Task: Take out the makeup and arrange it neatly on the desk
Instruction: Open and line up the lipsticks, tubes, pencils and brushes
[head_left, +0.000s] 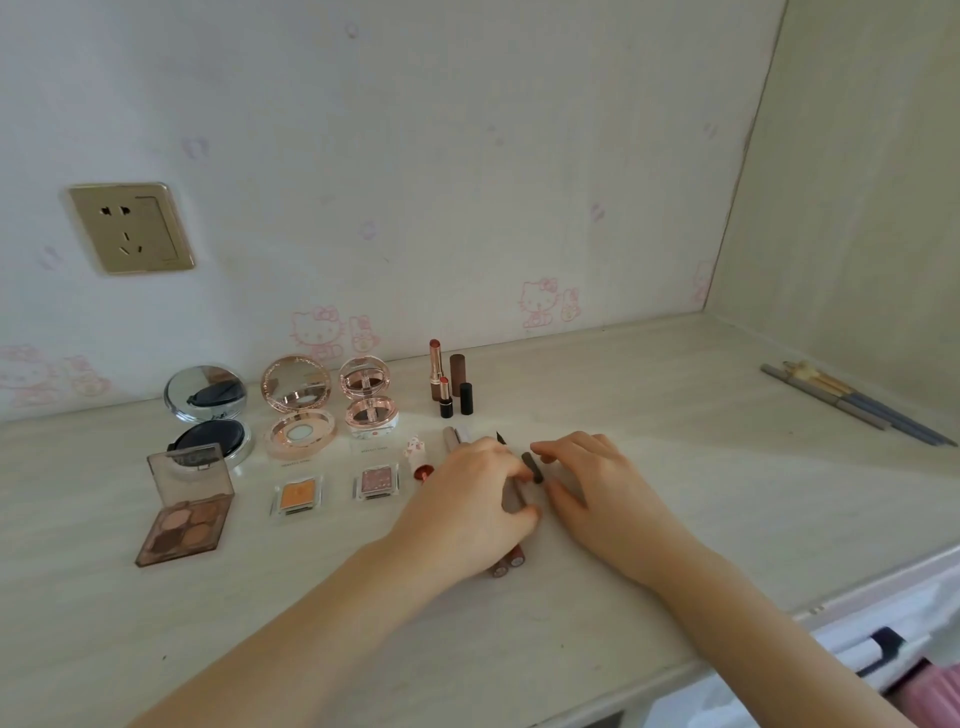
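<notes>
Mostly done, by the look of it. The surface carries a tidy block of makeup at left and centre. Largest first: a brown four-pan shadow palette lies open at far left; behind it an open black-and-silver compact, then a rose-gold compact and a smaller pink one, both open with mirrors up. In front sit two single shadow pans, orange and glittery pink. Four lipsticks stand upright near the wall.

Work in hand: both hands meet over a cluster of slim tubes. The left hand lies curled over them, fingers holding a pale tube. The right hand pinches a small dark cap or wand between thumb and forefinger, other fingers loosely spread.

Left to do, I judge: line up these tubes, and perhaps bring over the pencils and brushes lying well apart at far right.

Hard to make out: the left hand covers most of the tubes, so I cannot count them; two round ends poke out below the wrist. A small red-capped item is half hidden. The lower right corner is cut off.
</notes>
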